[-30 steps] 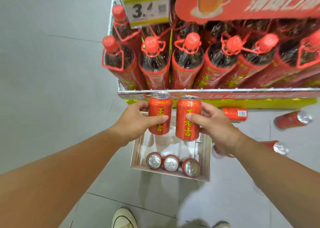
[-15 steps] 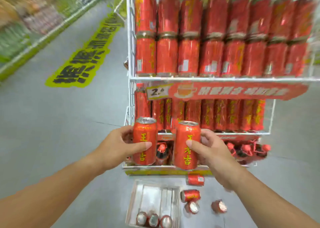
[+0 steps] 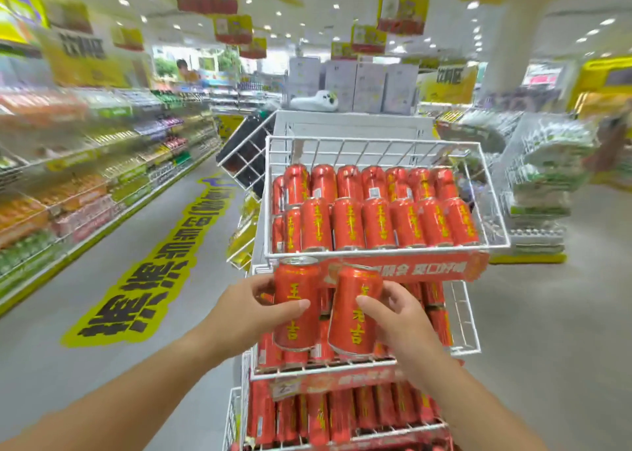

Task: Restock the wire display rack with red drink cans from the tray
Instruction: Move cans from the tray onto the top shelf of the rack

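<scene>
Currently, the step in hand is two red cans held at the wire rack (image 3: 462, 313), awaiting shelving.

- **Left can** (image 3: 295, 305): gripped by the left hand (image 3: 244, 313), thumb laid across the label, fingers curled round the far side. Long axis upright, silver lid end up.
- **Right can** (image 3: 355, 310): gripped likewise by the right hand (image 3: 408, 325). Long axis tipped a little off vertical, lid end up.
- **Position:** both are held in mid-air just below the front rim of the top basket (image 3: 386, 251), in front of the middle shelf. They are side by side, with a narrow gap seen between them.
- **Tray:** not in view.
- **Stocked cans** (image 3: 378, 223): ranged label-forward in the top basket, with bare wire left behind them.

Handling advice — the right can is best squared up first. Each can should be lifted clear of the rim, then lowered base-first with the label turned outward. They are best placed one at a time, so that neighbours are not knocked.
</scene>
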The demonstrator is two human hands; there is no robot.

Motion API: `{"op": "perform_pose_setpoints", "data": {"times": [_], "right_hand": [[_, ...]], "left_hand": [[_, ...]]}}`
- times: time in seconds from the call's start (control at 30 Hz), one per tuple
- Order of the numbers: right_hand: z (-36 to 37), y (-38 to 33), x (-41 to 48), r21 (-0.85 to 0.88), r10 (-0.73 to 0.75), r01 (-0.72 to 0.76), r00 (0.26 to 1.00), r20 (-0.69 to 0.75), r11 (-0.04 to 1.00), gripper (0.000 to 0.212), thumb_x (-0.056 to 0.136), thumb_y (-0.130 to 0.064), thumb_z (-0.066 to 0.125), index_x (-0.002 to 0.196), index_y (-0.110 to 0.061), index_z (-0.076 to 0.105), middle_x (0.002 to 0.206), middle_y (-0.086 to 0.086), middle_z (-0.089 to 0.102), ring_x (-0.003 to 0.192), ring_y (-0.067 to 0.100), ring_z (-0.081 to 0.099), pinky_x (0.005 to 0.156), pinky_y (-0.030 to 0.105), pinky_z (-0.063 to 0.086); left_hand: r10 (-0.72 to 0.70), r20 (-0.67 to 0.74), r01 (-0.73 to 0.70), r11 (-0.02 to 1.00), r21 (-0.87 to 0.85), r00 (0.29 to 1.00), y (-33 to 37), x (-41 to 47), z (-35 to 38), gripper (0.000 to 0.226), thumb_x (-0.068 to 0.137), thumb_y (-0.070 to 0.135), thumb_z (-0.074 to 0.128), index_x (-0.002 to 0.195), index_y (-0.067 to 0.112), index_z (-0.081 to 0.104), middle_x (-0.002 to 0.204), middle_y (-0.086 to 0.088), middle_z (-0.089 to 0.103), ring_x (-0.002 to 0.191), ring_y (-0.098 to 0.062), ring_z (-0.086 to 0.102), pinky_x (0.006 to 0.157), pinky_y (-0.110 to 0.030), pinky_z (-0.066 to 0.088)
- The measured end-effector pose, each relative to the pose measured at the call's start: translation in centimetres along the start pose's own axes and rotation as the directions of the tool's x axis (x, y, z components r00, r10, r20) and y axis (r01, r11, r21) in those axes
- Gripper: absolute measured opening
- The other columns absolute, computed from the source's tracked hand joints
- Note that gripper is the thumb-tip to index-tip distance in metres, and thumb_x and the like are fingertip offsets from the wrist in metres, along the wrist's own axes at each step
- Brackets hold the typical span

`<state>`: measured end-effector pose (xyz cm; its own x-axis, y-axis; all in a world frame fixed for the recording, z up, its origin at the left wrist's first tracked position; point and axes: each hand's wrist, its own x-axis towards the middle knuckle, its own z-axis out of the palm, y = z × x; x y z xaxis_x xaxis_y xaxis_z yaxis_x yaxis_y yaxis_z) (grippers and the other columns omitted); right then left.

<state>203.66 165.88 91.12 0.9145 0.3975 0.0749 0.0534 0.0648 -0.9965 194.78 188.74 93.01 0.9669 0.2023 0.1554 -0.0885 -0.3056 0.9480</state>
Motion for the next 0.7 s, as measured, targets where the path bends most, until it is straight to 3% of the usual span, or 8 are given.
{"op": "perform_pose_setpoints", "data": {"times": [0.1, 0.23, 0.37, 0.43, 0.53, 0.6, 0.7], "right_hand": [[0.5, -4.4, 0.8, -0.012, -0.038, 0.038, 0.999, -0.029, 0.999, 0.056, 0.062, -0.046, 0.082, 0.11, -0.02, 0.07, 0.103, 0.004, 0.077, 0.098, 0.024, 0.073, 0.09, 0.053, 0.057], [0.4, -8.0, 2.9, -0.033, -0.055, 0.053, 0.996, -0.071, 0.998, 0.041, 0.076, -0.039, 0.082, 0.109, -0.019, 0.069, 0.103, 0.005, 0.077, 0.093, 0.023, 0.074, 0.083, 0.045, 0.059], [-0.6, -10.5, 6.5, -0.081, -0.109, 0.101, 0.99, -0.089, 0.992, 0.024, 0.085, -0.026, 0.076, 0.106, -0.017, 0.069, 0.092, 0.002, 0.076, 0.077, 0.01, 0.073, 0.063, 0.023, 0.054], [-1.3, -11.6, 9.0, -0.105, -0.122, 0.112, 0.988, -0.092, 0.988, 0.025, 0.085, -0.029, 0.077, 0.106, -0.02, 0.065, 0.091, -0.005, 0.072, 0.082, 0.01, 0.07, 0.069, 0.024, 0.055], [-2.1, -12.5, 13.9, -0.136, -0.136, 0.126, 0.988, -0.067, 0.983, 0.043, 0.08, -0.037, 0.08, 0.115, -0.025, 0.059, 0.106, -0.005, 0.066, 0.101, 0.019, 0.066, 0.096, 0.046, 0.053], [-2.4, -13.0, 17.1, -0.165, -0.14, 0.129, 0.988, -0.059, 0.978, 0.047, 0.08, -0.039, 0.08, 0.119, -0.026, 0.059, 0.104, -0.011, 0.062, 0.102, 0.017, 0.064, 0.098, 0.045, 0.052], [-2.1, -13.2, 21.5, -0.15, -0.136, 0.134, 0.991, -0.001, 0.98, 0.031, 0.08, -0.034, 0.081, 0.105, -0.019, 0.068, 0.096, -0.004, 0.072, 0.095, 0.019, 0.07, 0.087, 0.038, 0.055]], "left_hand": [[0.029, -0.045, -0.029, 0.999, -0.014, 0.999, 4.8, 1.3, -1.4, 0.027, 0.073, 0.035, 0.088, 0.096, 0.023, 0.079, 0.074, 0.003, 0.077, 0.065, -0.012, 0.071, 0.061, -0.024, 0.056], [0.012, -0.111, -0.014, 1.0, -0.023, 0.994, 8.7, 4.4, -2.5, 0.037, 0.063, 0.049, 0.088, 0.089, 0.023, 0.08, 0.088, -0.005, 0.078, 0.084, -0.029, 0.076, 0.08, -0.05, 0.062], [-0.019, -0.185, 0.024, 0.999, 0.022, 0.983, 10.8, 8.7, -2.8, 0.046, 0.064, 0.054, 0.086, 0.087, 0.015, 0.079, 0.088, -0.008, 0.079, 0.086, -0.031, 0.075, 0.079, -0.056, 0.06], [-0.019, -0.223, 0.032, 0.998, 0.056, 0.975, 11.6, 10.8, -2.5, 0.04, 0.07, 0.048, 0.085, 0.086, 0.011, 0.078, 0.084, -0.007, 0.078, 0.079, -0.027, 0.075, 0.077, -0.051, 0.061], [-0.007, -0.301, 0.034, 0.996, 0.084, 0.954, 12.5, 14.0, -1.9, 0.027, 0.079, 0.036, 0.082, 0.082, 0.01, 0.077, 0.075, -0.002, 0.075, 0.065, -0.017, 0.069, 0.062, -0.027, 0.056], [-0.012, -0.348, 0.063, 0.989, 0.135, 0.937, 12.6, 16.2, -1.6, 0.027, 0.082, 0.036, 0.079, 0.081, 0.009, 0.077, 0.072, -0.002, 0.073, 0.058, -0.009, 0.063, 0.051, -0.017, 0.048], [-0.052, -0.4, 0.12, 0.982, 0.146, 0.915, 12.0, 19.3, -1.9, 0.03, 0.083, 0.038, 0.077, 0.085, 0.009, 0.076, 0.076, -0.01, 0.074, 0.06, -0.015, 0.062, 0.058, -0.029, 0.054]]}}
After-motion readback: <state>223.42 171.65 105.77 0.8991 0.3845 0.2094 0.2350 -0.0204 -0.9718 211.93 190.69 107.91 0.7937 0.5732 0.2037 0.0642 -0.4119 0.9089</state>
